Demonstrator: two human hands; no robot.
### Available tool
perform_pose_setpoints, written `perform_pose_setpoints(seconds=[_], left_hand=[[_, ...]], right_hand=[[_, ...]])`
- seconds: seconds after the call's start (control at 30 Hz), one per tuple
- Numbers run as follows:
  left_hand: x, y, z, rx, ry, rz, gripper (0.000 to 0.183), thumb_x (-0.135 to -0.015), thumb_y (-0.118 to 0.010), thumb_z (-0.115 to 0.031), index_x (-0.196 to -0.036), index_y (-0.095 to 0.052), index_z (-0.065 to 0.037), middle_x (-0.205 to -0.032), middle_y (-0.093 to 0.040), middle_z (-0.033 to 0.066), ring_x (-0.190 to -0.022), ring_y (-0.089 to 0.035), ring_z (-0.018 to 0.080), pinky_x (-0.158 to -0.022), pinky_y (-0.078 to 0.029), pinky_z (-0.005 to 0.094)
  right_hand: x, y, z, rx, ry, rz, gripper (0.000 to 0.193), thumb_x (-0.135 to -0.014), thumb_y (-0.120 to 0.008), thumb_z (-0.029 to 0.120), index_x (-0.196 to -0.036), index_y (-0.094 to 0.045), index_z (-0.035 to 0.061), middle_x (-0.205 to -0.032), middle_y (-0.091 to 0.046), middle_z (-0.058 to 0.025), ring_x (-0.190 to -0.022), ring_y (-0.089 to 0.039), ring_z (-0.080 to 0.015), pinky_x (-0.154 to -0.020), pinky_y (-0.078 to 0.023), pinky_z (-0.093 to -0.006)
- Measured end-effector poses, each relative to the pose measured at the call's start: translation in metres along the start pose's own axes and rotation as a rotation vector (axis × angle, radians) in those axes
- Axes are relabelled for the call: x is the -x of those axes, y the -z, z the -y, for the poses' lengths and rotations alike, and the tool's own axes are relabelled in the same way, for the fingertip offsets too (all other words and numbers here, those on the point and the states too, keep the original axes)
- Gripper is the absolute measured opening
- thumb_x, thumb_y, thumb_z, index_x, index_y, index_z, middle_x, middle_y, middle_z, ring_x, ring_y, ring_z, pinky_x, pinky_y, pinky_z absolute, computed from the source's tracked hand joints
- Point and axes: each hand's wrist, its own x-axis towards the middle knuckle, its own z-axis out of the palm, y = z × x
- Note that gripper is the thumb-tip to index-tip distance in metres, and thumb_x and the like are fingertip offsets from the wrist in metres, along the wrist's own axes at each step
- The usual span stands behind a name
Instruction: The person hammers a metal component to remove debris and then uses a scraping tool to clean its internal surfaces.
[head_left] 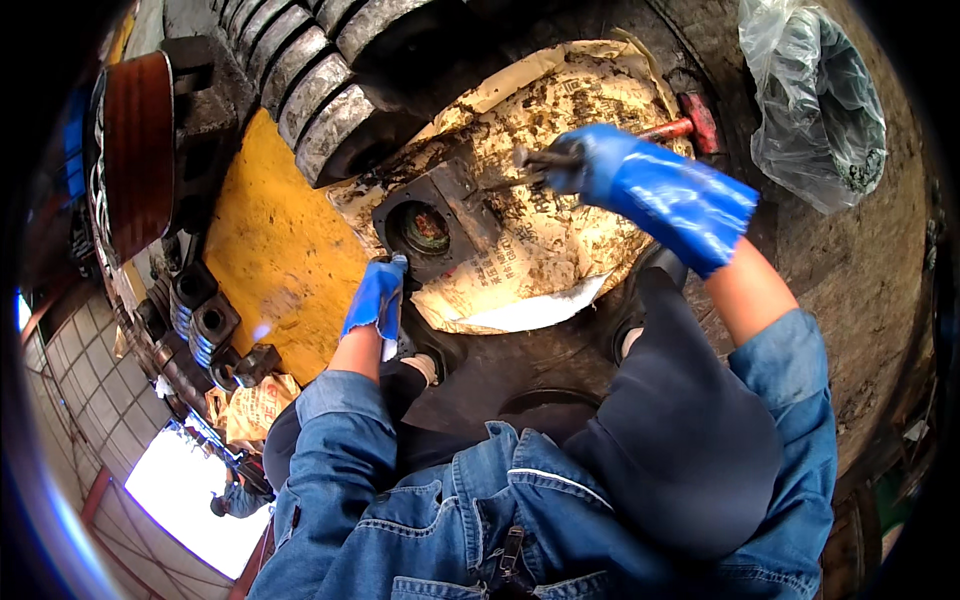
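A dark square metal block [456,200] with a round bore lies on a flattened, stained paper sack [600,90]. Greenish and reddish residue shows inside the bore. My left hand [378,295], in a blue rubber glove, is at the block's near left corner with its fingers closed against the edge. Above the sack, right of the block, my blue-gloved right hand [590,165] is closed around a dark metal tool [545,158] with a blunt, knobbed end. A thin dark part runs from that hand toward the block. Motion blur hides the tool's exact kind.
A red hammer [697,124] lies at the sack's right edge. Clear plastic bag [815,110] stands at far right. Large ridged metal parts [320,110] rise at far left, beside a yellow plate [275,240]. Several metal blocks [212,320] sit left; another person [240,498] is in the distance.
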Motion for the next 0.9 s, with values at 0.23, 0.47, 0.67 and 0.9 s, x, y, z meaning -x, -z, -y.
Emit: perform_pose_setpoints(seconds=[0.23,0.47,0.67,0.9], left_hand=[[0.006,-0.005,-0.011,0.178,0.035,0.056,0.042,-0.098,-0.056,-0.034,-0.113,-0.062,0.005,-0.107,-0.066,0.0162,-0.091,-0.056,0.0237,-0.085,-0.045,0.0365],[0.000,-0.001,0.012,0.263,-0.016,0.125,0.044,-0.097,-0.056,-0.035,-0.111,-0.062,0.007,-0.104,-0.065,0.0152,-0.087,-0.054,0.0246,-0.081,-0.044,0.0393],[0.010,-0.002,-0.011,0.098,0.038,0.048,0.045,-0.098,-0.055,-0.033,-0.114,-0.061,0.008,-0.110,-0.065,0.0161,-0.097,-0.056,0.0262,-0.089,-0.043,0.0388],[-0.003,-0.001,-0.002,0.170,0.054,0.094,0.045,-0.098,-0.055,-0.033,-0.119,-0.060,0.007,-0.116,-0.064,0.0179,-0.104,-0.056,0.0259,-0.093,-0.042,0.0369]], right_hand=[[-0.004,-0.020,0.001,0.182,0.116,-0.059,0.027,-0.090,-0.066,0.018,-0.117,-0.069,0.0178,-0.099,-0.072,-0.0091,-0.090,-0.068,-0.0234,-0.083,-0.055,-0.0385],[0.012,0.008,-0.004,0.092,0.334,-0.147,0.022,-0.085,-0.072,0.024,-0.104,-0.071,0.0145,-0.092,-0.071,-0.0100,-0.083,-0.069,-0.0266,-0.074,-0.055,-0.0384],[0.001,0.023,0.000,0.300,0.348,-0.228,0.016,-0.083,-0.072,0.018,-0.099,-0.073,0.0177,-0.085,-0.072,-0.0070,-0.076,-0.070,-0.0227,-0.069,-0.055,-0.0384],[-0.017,0.004,0.008,0.300,0.249,-0.019,0.024,-0.083,-0.070,0.020,-0.107,-0.072,0.0161,-0.090,-0.072,-0.0085,-0.080,-0.068,-0.0266,-0.075,-0.055,-0.0409]])
